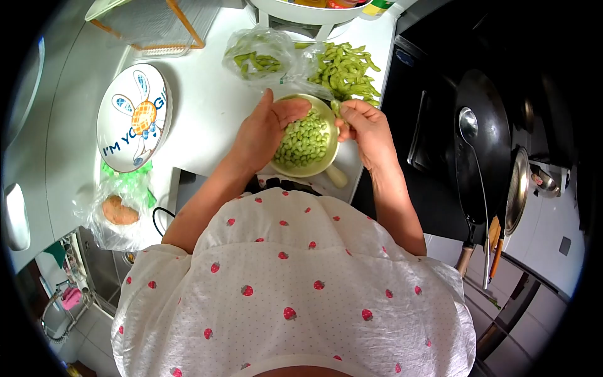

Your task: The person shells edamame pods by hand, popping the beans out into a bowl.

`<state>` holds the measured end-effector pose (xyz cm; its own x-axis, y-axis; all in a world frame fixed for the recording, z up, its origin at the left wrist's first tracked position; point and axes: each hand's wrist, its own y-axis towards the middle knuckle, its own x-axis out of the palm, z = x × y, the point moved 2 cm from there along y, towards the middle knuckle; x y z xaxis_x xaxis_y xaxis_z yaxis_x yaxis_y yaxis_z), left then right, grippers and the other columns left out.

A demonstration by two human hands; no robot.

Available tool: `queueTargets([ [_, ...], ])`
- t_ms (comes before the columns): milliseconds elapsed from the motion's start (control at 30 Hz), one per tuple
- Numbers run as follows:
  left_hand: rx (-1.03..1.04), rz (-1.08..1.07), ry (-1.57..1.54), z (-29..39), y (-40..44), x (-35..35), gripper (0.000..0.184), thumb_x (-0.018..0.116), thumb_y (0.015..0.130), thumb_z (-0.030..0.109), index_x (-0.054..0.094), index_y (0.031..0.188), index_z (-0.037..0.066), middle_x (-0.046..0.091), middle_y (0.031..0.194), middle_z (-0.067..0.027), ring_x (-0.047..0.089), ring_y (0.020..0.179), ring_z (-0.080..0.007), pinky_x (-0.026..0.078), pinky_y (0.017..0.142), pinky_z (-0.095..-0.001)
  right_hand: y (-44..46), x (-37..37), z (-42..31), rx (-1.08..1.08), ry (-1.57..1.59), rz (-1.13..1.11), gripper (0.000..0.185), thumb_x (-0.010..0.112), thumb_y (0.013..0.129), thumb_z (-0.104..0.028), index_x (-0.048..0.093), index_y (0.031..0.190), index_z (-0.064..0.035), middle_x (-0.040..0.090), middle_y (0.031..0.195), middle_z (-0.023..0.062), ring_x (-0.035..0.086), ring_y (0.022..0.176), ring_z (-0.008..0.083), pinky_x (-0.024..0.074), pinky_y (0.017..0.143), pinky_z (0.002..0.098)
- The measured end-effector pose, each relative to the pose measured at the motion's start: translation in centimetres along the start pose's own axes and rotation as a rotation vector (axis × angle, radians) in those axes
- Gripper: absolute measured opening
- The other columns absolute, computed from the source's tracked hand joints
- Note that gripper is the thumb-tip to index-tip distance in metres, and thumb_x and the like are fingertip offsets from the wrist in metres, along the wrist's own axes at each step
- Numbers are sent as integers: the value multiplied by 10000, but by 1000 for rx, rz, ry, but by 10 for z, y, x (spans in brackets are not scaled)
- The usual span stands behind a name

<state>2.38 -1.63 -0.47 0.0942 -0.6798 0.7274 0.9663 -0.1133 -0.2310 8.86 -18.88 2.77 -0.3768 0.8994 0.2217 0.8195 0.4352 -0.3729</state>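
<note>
A pale yellow bowl with a handle (330,164) sits near the counter's front edge, holding many shelled green soybeans (303,143). My left hand (266,129) is over the bowl's left rim, its fingers stretched out and nothing visible in it. At the right rim, my right hand (369,131) pinches a green soybean pod (336,108) between thumb and fingers. Behind the bowl lies a heap of unshelled pods (347,68). Beside that heap, a clear plastic bag (235,47) contains more pods.
On the left stand a plate with a rabbit drawing (119,135) and a bag holding a brown lump (119,210). To the right, a black wok (480,113) with a metal ladle (468,122) rests on the dark stove. A round rack (301,14) is at the back.
</note>
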Motion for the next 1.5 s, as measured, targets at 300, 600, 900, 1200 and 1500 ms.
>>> queueTargets([
  [300, -48, -5, -22, 3, -4, 10, 628, 159, 924, 468, 398, 1240, -19, 454, 1247, -123, 387, 1182, -202, 252, 991, -343, 6, 5, 10, 174, 665, -43, 187, 388, 911, -131, 461, 988, 24, 506, 1120, 255, 536, 1029, 313, 498, 799, 327],
  [600, -36, 91, 99, 1, -5, 4, 457, 248, 946, 294, 386, 1235, -32, 486, 1203, -120, 450, 1124, -198, 332, 948, -319, 17, 1, 1, 22, 432, 16, 173, 383, 911, -107, 499, 913, 21, 581, 995, 192, 588, 918, 244, 500, 732, 291],
  [900, 137, 296, 316, 9, -8, -9, 302, 401, 918, 223, 571, 926, -27, 587, 997, -127, 535, 963, -168, 408, 874, -282, 74, -6, -18, -363, -569, 256, 186, 513, 833, -65, 572, 997, 0, 594, 998, 113, 560, 936, 178, 447, 761, 253],
  [1200, 211, 496, 67, 16, -1, -38, 259, 404, 917, 223, 570, 909, 25, 590, 920, -74, 538, 830, -138, 429, 757, -271, 115, 94, 6, -703, -1249, -153, 147, 570, 729, -89, 611, 862, -42, 587, 830, 144, 578, 798, 302, 463, 696, 378],
  [1500, 178, 529, 57, 19, -3, -40, 224, 412, 906, 194, 569, 932, 37, 588, 889, -39, 528, 798, -117, 423, 722, -251, 170, 99, 28, -457, -1451, -60, 188, 582, 731, -127, 610, 889, -30, 606, 855, 134, 578, 762, 322, 459, 668, 386],
])
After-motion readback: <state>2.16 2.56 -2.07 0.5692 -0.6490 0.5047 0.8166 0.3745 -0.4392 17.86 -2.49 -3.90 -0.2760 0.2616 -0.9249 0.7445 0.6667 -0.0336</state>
